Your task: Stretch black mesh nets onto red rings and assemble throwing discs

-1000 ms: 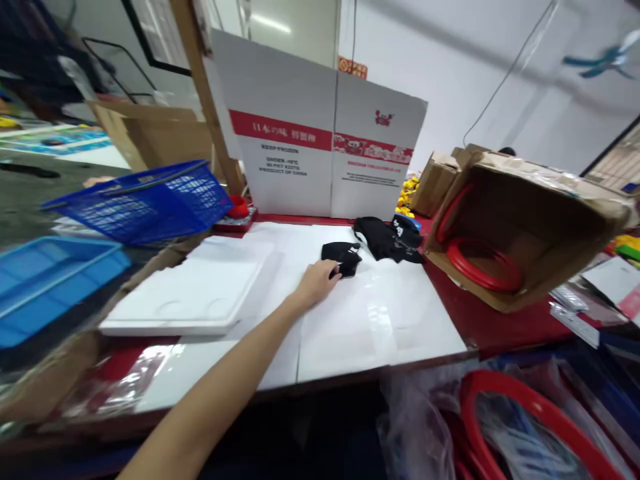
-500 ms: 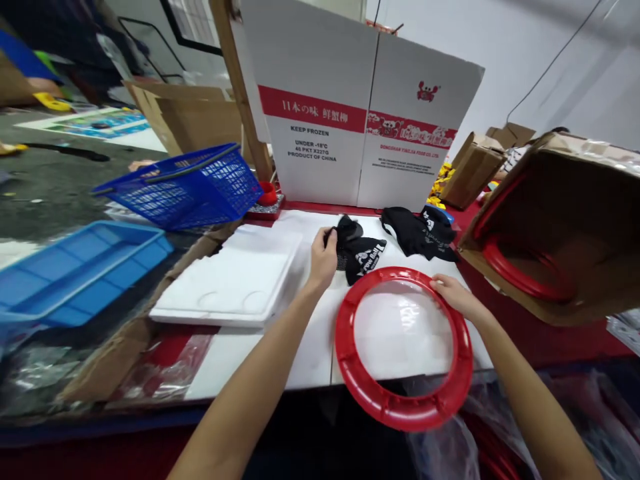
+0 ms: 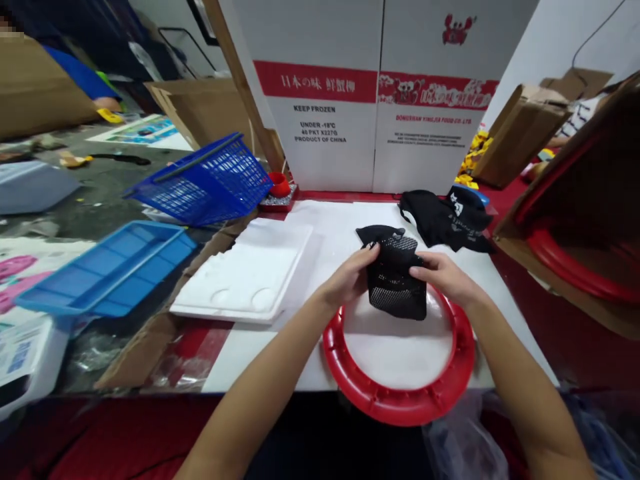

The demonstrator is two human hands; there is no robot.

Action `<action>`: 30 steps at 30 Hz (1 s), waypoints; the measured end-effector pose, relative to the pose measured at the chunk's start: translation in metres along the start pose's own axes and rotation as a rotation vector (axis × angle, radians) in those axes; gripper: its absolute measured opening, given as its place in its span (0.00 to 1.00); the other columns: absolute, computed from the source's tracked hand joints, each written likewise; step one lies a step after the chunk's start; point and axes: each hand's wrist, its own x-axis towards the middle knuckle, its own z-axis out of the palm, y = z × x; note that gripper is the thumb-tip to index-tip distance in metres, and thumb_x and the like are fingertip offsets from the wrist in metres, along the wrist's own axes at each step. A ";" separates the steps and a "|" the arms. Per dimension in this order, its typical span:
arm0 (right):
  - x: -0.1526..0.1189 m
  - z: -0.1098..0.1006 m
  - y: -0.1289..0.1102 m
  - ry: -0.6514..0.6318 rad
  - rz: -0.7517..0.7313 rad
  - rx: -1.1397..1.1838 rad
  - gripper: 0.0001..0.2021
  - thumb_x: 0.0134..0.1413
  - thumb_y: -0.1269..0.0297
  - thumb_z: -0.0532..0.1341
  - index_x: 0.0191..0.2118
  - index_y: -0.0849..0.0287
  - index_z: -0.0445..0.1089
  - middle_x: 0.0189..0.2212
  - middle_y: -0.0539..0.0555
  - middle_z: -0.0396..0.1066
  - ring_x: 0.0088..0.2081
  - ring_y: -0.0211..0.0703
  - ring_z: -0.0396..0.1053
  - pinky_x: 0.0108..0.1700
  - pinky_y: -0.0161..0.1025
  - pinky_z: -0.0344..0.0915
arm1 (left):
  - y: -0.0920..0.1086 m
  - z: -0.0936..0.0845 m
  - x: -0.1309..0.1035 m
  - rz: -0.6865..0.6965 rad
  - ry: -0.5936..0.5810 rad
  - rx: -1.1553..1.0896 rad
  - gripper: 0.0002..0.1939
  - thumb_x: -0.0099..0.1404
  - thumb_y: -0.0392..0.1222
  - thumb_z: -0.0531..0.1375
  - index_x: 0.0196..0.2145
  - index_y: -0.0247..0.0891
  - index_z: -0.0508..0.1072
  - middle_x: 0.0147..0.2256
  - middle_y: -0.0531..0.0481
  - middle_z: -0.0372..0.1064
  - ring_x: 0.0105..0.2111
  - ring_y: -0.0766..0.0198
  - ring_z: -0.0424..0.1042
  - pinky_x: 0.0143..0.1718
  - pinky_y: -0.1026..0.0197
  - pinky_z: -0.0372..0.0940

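A piece of black mesh fabric hangs between my two hands above the white work surface. My left hand pinches its upper left side, and my right hand grips its right edge. Below the fabric lies a red plastic ring, its near rim reaching past the front edge of the surface and its far part hidden by the fabric and hands. More black fabric with white print lies crumpled behind, to the right.
A white foam slab lies at the left, with a blue tray and blue basket beyond. White cardboard stands behind. At the right, a cardboard box holds red rings.
My left hand has brought the black fabric nearer and over the ring. My right hand has let go of the ring and taken the fabric's right side. The view has shifted.
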 end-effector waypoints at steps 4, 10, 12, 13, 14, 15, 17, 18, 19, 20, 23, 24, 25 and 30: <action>-0.026 -0.029 -0.027 -0.198 0.060 -0.121 0.17 0.50 0.57 0.78 0.35 0.59 0.72 0.32 0.47 0.73 0.35 0.37 0.71 0.40 0.35 0.67 | 0.001 0.004 -0.001 -0.020 0.085 -0.075 0.31 0.71 0.68 0.60 0.53 0.38 0.80 0.49 0.39 0.82 0.59 0.38 0.76 0.60 0.35 0.71; -0.034 -0.049 -0.045 -0.114 0.077 -0.534 0.16 0.64 0.48 0.68 0.41 0.58 0.76 0.37 0.53 0.78 0.40 0.42 0.73 0.43 0.37 0.68 | 0.019 0.010 0.003 0.218 0.196 0.056 0.28 0.73 0.65 0.59 0.53 0.38 0.80 0.51 0.41 0.80 0.63 0.39 0.73 0.66 0.37 0.68; -0.031 -0.047 -0.040 -0.080 0.013 -0.480 0.20 0.64 0.46 0.67 0.49 0.57 0.77 0.46 0.56 0.79 0.46 0.45 0.75 0.49 0.39 0.71 | 0.020 0.018 -0.003 0.282 0.134 0.176 0.30 0.71 0.68 0.61 0.52 0.39 0.81 0.54 0.42 0.79 0.65 0.38 0.70 0.68 0.36 0.64; -0.029 -0.044 -0.038 -0.145 -0.013 -0.407 0.24 0.62 0.44 0.68 0.56 0.56 0.75 0.51 0.58 0.79 0.51 0.47 0.76 0.52 0.41 0.72 | 0.020 0.024 -0.009 0.279 0.066 0.269 0.30 0.70 0.69 0.62 0.51 0.39 0.82 0.55 0.41 0.79 0.67 0.37 0.68 0.70 0.36 0.61; -0.028 -0.039 -0.035 -0.254 -0.037 -0.332 0.31 0.59 0.43 0.70 0.62 0.54 0.73 0.57 0.59 0.77 0.55 0.50 0.75 0.55 0.43 0.72 | 0.019 0.032 -0.015 0.259 -0.028 0.381 0.30 0.68 0.69 0.64 0.51 0.40 0.83 0.58 0.41 0.77 0.69 0.36 0.64 0.73 0.35 0.56; -0.026 -0.034 -0.032 -0.376 -0.061 -0.268 0.38 0.54 0.42 0.73 0.66 0.53 0.70 0.61 0.60 0.74 0.60 0.53 0.73 0.59 0.45 0.71 | 0.018 0.040 -0.021 0.238 -0.131 0.499 0.29 0.66 0.68 0.66 0.51 0.42 0.83 0.60 0.42 0.76 0.72 0.35 0.59 0.75 0.34 0.50; -0.024 -0.020 -0.026 -0.512 -0.120 -0.188 0.45 0.45 0.45 0.79 0.68 0.50 0.69 0.66 0.59 0.71 0.67 0.56 0.68 0.67 0.48 0.66 | 0.017 0.054 -0.030 0.216 -0.306 0.684 0.27 0.64 0.65 0.70 0.53 0.46 0.84 0.66 0.44 0.70 0.76 0.34 0.48 0.76 0.32 0.40; -0.022 -0.013 -0.022 -0.477 -0.145 -0.163 0.44 0.44 0.47 0.80 0.68 0.49 0.70 0.66 0.57 0.71 0.69 0.56 0.66 0.69 0.48 0.63 | 0.018 0.059 -0.032 0.220 -0.350 0.717 0.27 0.64 0.65 0.70 0.54 0.48 0.83 0.68 0.45 0.68 0.77 0.34 0.44 0.76 0.31 0.38; -0.021 -0.006 -0.019 -0.376 -0.159 -0.131 0.41 0.47 0.50 0.79 0.67 0.48 0.72 0.65 0.56 0.72 0.69 0.54 0.66 0.71 0.48 0.62 | 0.019 0.061 -0.032 0.242 -0.348 0.705 0.27 0.65 0.66 0.69 0.54 0.48 0.83 0.69 0.46 0.67 0.77 0.34 0.43 0.76 0.31 0.38; -0.021 -0.001 -0.016 -0.244 -0.161 -0.085 0.35 0.52 0.52 0.77 0.65 0.47 0.73 0.63 0.55 0.74 0.67 0.53 0.68 0.70 0.49 0.63 | 0.021 0.060 -0.030 0.286 -0.298 0.660 0.27 0.67 0.66 0.67 0.55 0.48 0.83 0.69 0.46 0.67 0.77 0.35 0.45 0.76 0.31 0.41; -0.022 0.005 -0.010 -0.046 -0.111 0.034 0.16 0.59 0.58 0.73 0.52 0.53 0.82 0.47 0.53 0.83 0.52 0.48 0.79 0.60 0.46 0.74 | 0.026 0.042 -0.019 0.418 -0.023 0.549 0.24 0.70 0.61 0.66 0.57 0.48 0.81 0.68 0.48 0.68 0.75 0.40 0.55 0.73 0.36 0.53; -0.023 0.003 -0.010 -0.125 -0.080 0.033 0.11 0.58 0.60 0.73 0.46 0.56 0.83 0.41 0.53 0.83 0.46 0.47 0.81 0.55 0.44 0.77 | 0.027 0.034 -0.016 0.400 0.031 0.560 0.24 0.69 0.57 0.69 0.59 0.48 0.79 0.67 0.47 0.69 0.73 0.42 0.59 0.72 0.39 0.58; -0.025 -0.001 -0.010 -0.257 -0.042 0.006 0.08 0.57 0.61 0.74 0.40 0.58 0.84 0.35 0.52 0.83 0.42 0.46 0.81 0.51 0.41 0.78 | 0.026 0.026 -0.013 0.321 0.021 0.585 0.27 0.66 0.53 0.72 0.60 0.48 0.78 0.65 0.46 0.71 0.70 0.44 0.64 0.69 0.43 0.63; -0.032 -0.030 -0.018 -0.681 0.267 -0.226 0.13 0.64 0.59 0.68 0.48 0.60 0.83 0.43 0.54 0.84 0.46 0.44 0.81 0.53 0.38 0.78 | 0.018 0.012 -0.007 -0.344 -0.558 0.490 0.27 0.64 0.50 0.73 0.59 0.43 0.77 0.33 0.48 0.78 0.34 0.57 0.80 0.41 0.53 0.76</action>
